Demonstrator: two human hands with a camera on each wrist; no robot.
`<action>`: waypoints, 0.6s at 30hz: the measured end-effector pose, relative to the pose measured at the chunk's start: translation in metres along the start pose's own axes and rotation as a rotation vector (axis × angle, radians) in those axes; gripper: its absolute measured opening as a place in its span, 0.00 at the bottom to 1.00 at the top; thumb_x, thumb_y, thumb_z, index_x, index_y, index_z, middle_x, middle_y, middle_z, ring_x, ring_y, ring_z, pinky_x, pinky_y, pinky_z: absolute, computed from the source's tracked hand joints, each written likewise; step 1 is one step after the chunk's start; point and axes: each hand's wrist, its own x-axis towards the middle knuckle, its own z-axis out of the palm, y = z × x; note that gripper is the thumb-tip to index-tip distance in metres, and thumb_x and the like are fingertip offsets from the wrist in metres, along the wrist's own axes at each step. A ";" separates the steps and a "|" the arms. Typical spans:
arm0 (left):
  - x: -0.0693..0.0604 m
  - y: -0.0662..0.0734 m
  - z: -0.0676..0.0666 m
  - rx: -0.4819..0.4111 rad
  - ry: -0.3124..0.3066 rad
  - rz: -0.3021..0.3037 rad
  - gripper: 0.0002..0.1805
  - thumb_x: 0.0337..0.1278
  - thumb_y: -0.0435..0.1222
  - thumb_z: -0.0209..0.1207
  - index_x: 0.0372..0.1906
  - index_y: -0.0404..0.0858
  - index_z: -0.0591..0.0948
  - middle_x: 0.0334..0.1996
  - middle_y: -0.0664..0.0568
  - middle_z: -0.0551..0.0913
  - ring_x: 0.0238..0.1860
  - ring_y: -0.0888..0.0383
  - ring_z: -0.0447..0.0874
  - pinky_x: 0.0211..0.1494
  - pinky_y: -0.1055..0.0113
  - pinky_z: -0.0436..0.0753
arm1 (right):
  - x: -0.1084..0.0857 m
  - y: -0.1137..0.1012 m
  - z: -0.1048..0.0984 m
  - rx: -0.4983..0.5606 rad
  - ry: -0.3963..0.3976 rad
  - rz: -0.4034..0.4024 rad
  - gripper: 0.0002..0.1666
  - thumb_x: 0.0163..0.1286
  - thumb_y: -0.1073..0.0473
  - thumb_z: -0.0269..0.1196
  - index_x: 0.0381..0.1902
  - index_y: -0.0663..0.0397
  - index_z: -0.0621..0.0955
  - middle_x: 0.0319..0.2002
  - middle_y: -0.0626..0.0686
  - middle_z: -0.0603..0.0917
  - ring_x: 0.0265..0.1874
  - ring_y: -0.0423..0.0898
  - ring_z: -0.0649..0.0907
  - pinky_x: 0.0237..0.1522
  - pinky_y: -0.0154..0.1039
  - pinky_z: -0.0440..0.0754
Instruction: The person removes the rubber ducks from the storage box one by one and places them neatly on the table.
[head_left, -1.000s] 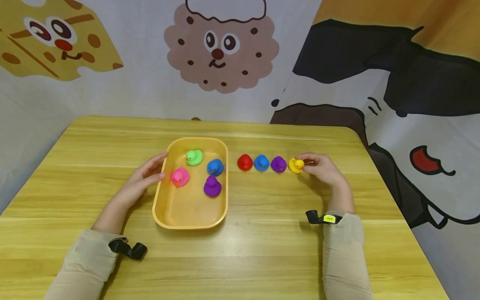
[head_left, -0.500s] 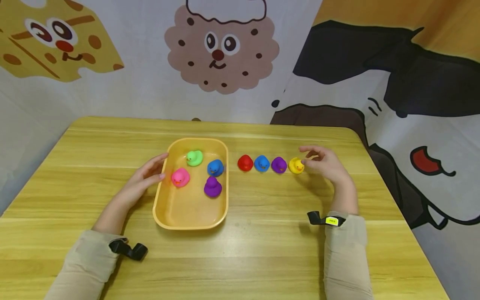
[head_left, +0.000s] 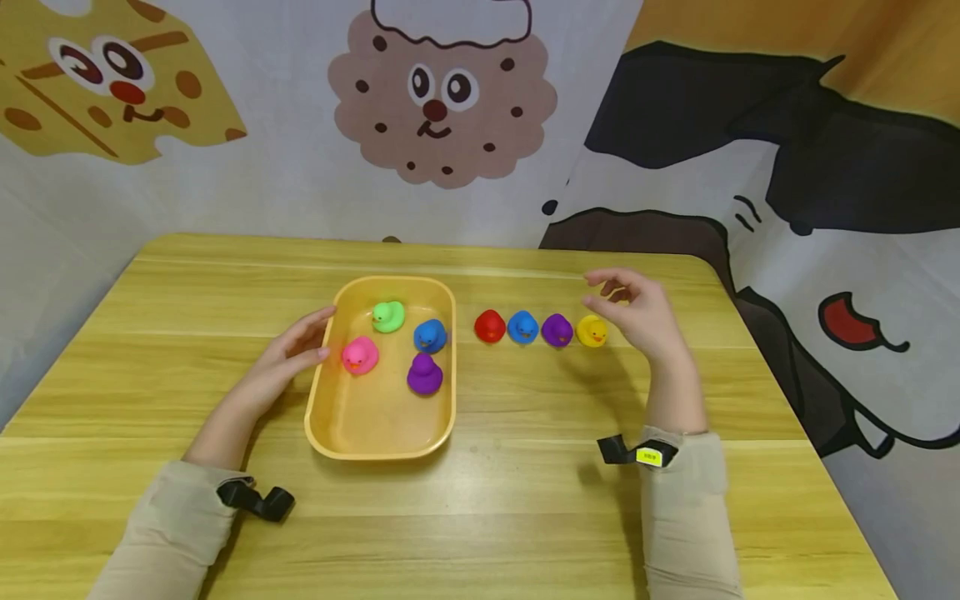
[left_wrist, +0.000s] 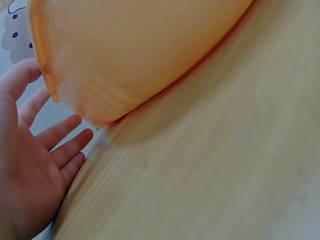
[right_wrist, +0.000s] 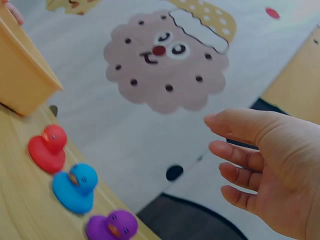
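Observation:
My left hand (head_left: 288,354) rests its fingertips against the left rim of a yellow-orange plastic tray (head_left: 381,450). Inside the tray sit a green duck (head_left: 388,316), a pink duck (head_left: 360,356), a blue duck (head_left: 430,336) and a purple duck (head_left: 424,374). To the tray's right, a row on the table runs from a red duck (head_left: 490,326) through a blue duck (head_left: 522,327) and a purple duck (head_left: 557,330) to a yellow duck (head_left: 592,331). Raised above the yellow duck, my right hand (head_left: 633,312) holds nothing, its fingers loosely bent. The right wrist view leaves the yellow duck out.
The wooden table (head_left: 510,517) ends at a back edge beyond the row of ducks. Behind it hangs a cloth (head_left: 285,192) printed with cartoon figures. A black band (head_left: 258,500) with a camera mount circles the left wrist.
My right hand has released the yellow duck, lifted off it and drifted slightly left and away from me. The duck stays in the row. My left hand and the tray have not moved.

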 end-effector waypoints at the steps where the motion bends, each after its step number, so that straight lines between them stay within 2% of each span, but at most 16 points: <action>1: 0.000 0.000 0.000 -0.001 0.001 0.001 0.31 0.69 0.33 0.51 0.74 0.41 0.58 0.69 0.34 0.59 0.62 0.61 0.65 0.59 0.78 0.66 | 0.000 -0.003 0.002 0.005 0.007 -0.009 0.15 0.62 0.71 0.65 0.47 0.72 0.80 0.40 0.55 0.81 0.39 0.51 0.74 0.43 0.35 0.72; 9: 0.000 -0.001 0.000 -0.002 0.002 0.002 0.31 0.69 0.33 0.52 0.74 0.41 0.58 0.70 0.35 0.59 0.63 0.60 0.65 0.59 0.78 0.66 | 0.003 -0.025 0.022 0.037 0.021 -0.068 0.13 0.58 0.74 0.66 0.42 0.73 0.81 0.38 0.57 0.81 0.37 0.57 0.73 0.42 0.41 0.73; 14: 0.000 -0.001 0.000 -0.004 0.001 0.001 0.31 0.69 0.33 0.52 0.74 0.41 0.58 0.70 0.36 0.59 0.63 0.60 0.64 0.59 0.78 0.66 | 0.006 -0.018 0.037 0.055 0.023 -0.084 0.13 0.57 0.72 0.68 0.41 0.69 0.83 0.38 0.61 0.81 0.37 0.54 0.74 0.43 0.46 0.72; 18: 0.000 0.000 0.000 0.000 0.002 0.002 0.31 0.69 0.33 0.51 0.74 0.42 0.58 0.70 0.35 0.59 0.63 0.61 0.65 0.59 0.78 0.65 | 0.006 -0.015 0.050 0.066 0.017 -0.111 0.12 0.57 0.68 0.70 0.40 0.63 0.84 0.37 0.57 0.82 0.36 0.51 0.74 0.42 0.46 0.72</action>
